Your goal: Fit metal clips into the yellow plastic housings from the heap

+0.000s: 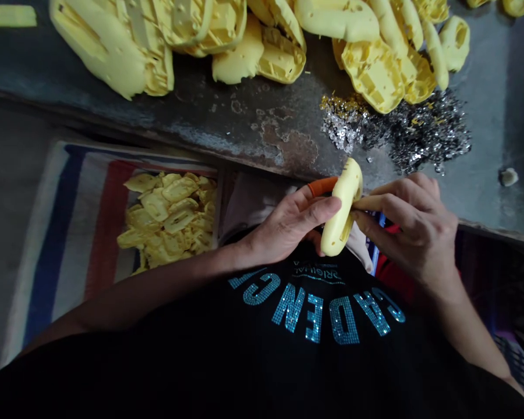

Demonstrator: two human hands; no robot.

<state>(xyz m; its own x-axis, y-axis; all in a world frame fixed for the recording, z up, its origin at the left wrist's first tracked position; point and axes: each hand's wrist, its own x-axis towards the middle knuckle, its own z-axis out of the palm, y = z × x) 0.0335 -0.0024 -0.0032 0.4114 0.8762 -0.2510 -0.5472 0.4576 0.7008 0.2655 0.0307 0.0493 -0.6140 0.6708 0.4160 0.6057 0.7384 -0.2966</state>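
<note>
Left hand (288, 224) closed on a yellow moulded part (343, 209), thumb across its face, fingers curled behind. Orange finger cover (322, 186) on a left-hand finger, just behind the part. Part is a curved, hollow-looking, matte shell with a slot in its lower half, held upright and tilted, over the person's chest, between both hands. Right hand (414, 233) half closed around a tan rod (367, 202), rod tip touching the part; what tool it belongs to, can't tell.

Just below both hands: black shirt (262, 355), teal rhinestone lettering (317, 308), upside down from this view, reads roughly "CADENCE", small "ORIGINAL" line (318, 272) above it.

Past the hands: scarred, rusty steel bench (244, 134) holding a heap of similar yellow shells (262, 41). Ahead of right hand: silver and gold flake pile (402, 131). Left of left hand: smaller yellow pieces (168, 218) on a striped woven sack (70, 233).
</note>
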